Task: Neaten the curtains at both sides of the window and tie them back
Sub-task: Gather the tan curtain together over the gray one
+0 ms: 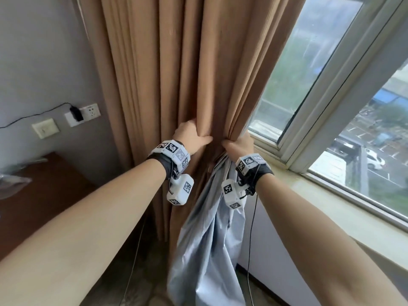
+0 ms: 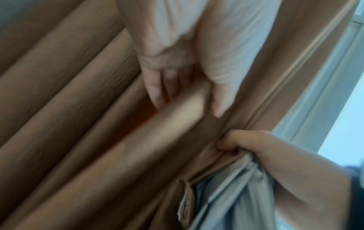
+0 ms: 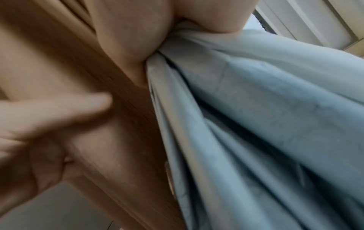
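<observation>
A tan pleated curtain [image 1: 176, 74] hangs left of the window. My left hand [image 1: 194, 138] pinches one fold of it, fingers [image 2: 155, 93] on one side and thumb on the other. Just to its right, my right hand [image 1: 238, 144] grips the curtain's gathered window-side edge, bunched in the fist [image 2: 256, 149]. The pale blue-grey lining [image 1: 209, 239] spills out below that fist [image 3: 138, 38] and hangs toward the floor [image 3: 256, 124]. In the right wrist view the left hand [image 3: 49, 118] shows blurred at the left.
The window [image 1: 331, 107] and its pale sill [image 1: 331, 206] run along the right. On the grey wall at the left are sockets with a plugged-in charger [image 1: 76, 113] and a switch plate [image 1: 45, 128]. A brown wooden table [image 1: 44, 195] stands below them.
</observation>
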A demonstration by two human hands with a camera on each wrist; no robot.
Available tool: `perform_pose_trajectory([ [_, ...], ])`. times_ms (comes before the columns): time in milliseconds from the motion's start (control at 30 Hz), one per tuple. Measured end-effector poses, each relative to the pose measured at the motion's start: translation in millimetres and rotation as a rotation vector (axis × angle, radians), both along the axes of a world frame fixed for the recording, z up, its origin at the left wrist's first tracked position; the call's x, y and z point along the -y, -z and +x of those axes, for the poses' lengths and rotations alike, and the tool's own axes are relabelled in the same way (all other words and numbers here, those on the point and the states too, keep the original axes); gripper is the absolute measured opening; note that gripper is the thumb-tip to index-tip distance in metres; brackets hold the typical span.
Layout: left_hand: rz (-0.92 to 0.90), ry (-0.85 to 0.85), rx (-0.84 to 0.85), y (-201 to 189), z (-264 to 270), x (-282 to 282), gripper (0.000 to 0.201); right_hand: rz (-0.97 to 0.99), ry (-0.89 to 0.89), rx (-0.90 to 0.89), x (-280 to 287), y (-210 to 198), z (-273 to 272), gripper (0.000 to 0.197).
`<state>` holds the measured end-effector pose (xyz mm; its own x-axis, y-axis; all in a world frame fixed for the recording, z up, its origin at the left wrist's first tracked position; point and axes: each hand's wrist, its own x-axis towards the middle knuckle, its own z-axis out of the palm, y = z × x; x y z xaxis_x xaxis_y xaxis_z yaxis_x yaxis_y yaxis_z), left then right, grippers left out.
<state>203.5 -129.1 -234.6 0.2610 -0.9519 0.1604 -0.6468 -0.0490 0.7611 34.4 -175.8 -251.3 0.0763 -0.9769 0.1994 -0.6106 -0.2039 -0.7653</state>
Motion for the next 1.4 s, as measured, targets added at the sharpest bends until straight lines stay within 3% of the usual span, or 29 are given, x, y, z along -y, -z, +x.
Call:
perform_pose_trajectory([
  [100, -0.011, -0.208, 0.035, 3.6, 9.5, 1.4, 0.030, 0.065, 0.001, 0.008, -3.3, -2.5, -4.5, 0.040],
  [233, -0.031, -0.290, 0.012, 2.8, 6.1, -3.7, 0.027, 0.075, 0.005, 0.035, -5.9, -1.5, -1.5, 0.048],
  [333, -0.072, -0.140, -0.002, 0.1, -1.7, -2.6, 0.020, 0.057, 0.006, 0.020, -9.9, -2.0, 3.8, 0.048],
  [433, -0.039, 0.050, 0.032, -6.6, -11.1, -1.5, 0.033, 0.071, -0.008, 0.006, -12.7, -1.2, 10.4, 0.059],
  [567, 0.016, 0.191, 0.043, -13.8, -19.0, -3.5, 0.028, 0.060, -0.098, 0.020, -14.9, -2.1, 16.1, 0.068],
  [700, 0.093, 0.219, -0.062, -19.9, -16.8, -6.9, 0.025, 0.061, -0.303, 0.177, -16.2, -1.8, 13.4, 0.052],
  [867, 0.173, 0.290, -0.345, -21.0, -8.7, -10.4, 0.029, 0.042, -0.005, 0.115, -19.5, -1.4, 16.8, 0.050],
  [967, 0.120, 0.115, -0.269, -9.1, 1.7, -6.2, 0.027, 0.045, 0.026, 0.085, -18.6, -3.4, 17.6, 0.038],
  [1067, 0.012, -0.319, -0.202, -6.3, 8.1, -11.5, 0.015, 0.052, 0.010, 0.079, -17.7, -6.8, 15.6, 0.034],
  [1133, 0.039, -0.503, -0.172, -6.2, 9.2, -12.7, 0.034, 0.077, -0.045, 0.074, -18.4, -9.8, 12.8, 0.029],
  [1200, 0.098, -0.531, -0.141, -8.2, 8.4, -11.1, 0.057, 0.088, -0.102, 0.083, -19.7, -11.7, 8.6, 0.038],
  [1233, 0.094, -0.521, -0.125, -7.8, 9.8, -6.3, 0.058, 0.086, -0.114, 0.091, -20.3, -12.6, 7.0, 0.042],
  [1400, -0.013, -0.355, -0.107, -11.8, 18.3, -2.3, 0.019, 0.069, -0.069, 0.096, -3.2, -3.6, -1.7, 0.026],
])
